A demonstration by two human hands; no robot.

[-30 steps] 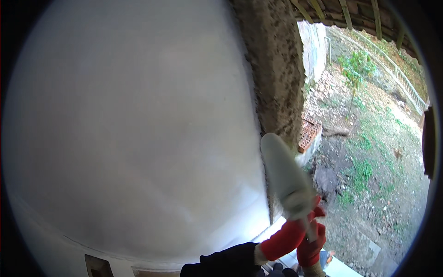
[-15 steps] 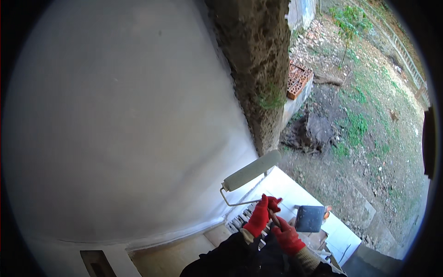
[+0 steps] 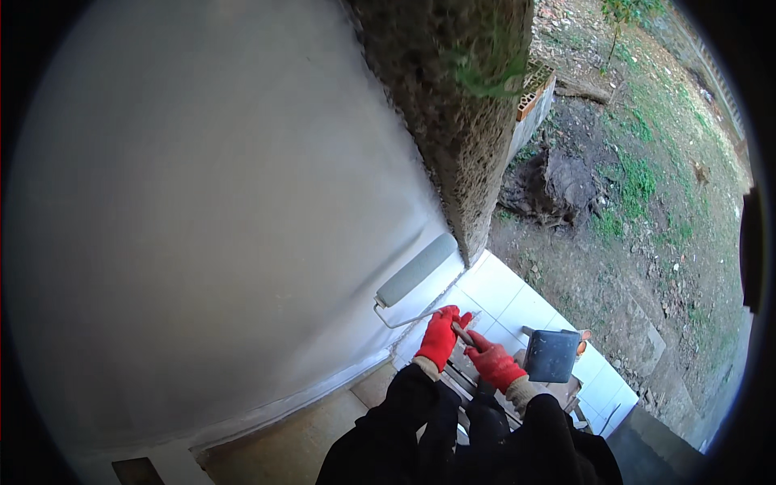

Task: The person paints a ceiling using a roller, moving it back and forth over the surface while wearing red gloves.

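A paint roller [image 3: 417,269] with a long grey-green sleeve lies along the white wall [image 3: 242,210], close to its right edge; contact looks likely. Its bent wire frame runs down to a handle between my hands. My left hand [image 3: 439,338], in a red glove, is closed near the top of the handle. Lower down and to the right, my right hand [image 3: 495,364], in a matching glove, grips the same handle. Black sleeves cover both arms.
A rough brown stone edge [image 3: 453,121] borders the wall. White floor tiles [image 3: 521,311] lie below, with a dark square-topped stool [image 3: 552,356] on them. Beyond are a tree stump [image 3: 562,190], perforated bricks [image 3: 533,89] and grassy ground. A dark recess [image 3: 137,471] shows lower left.
The roller has moved up and left, from in front of the corner onto the wall. Both hands have moved up with it, still on the handle. The view has shifted.
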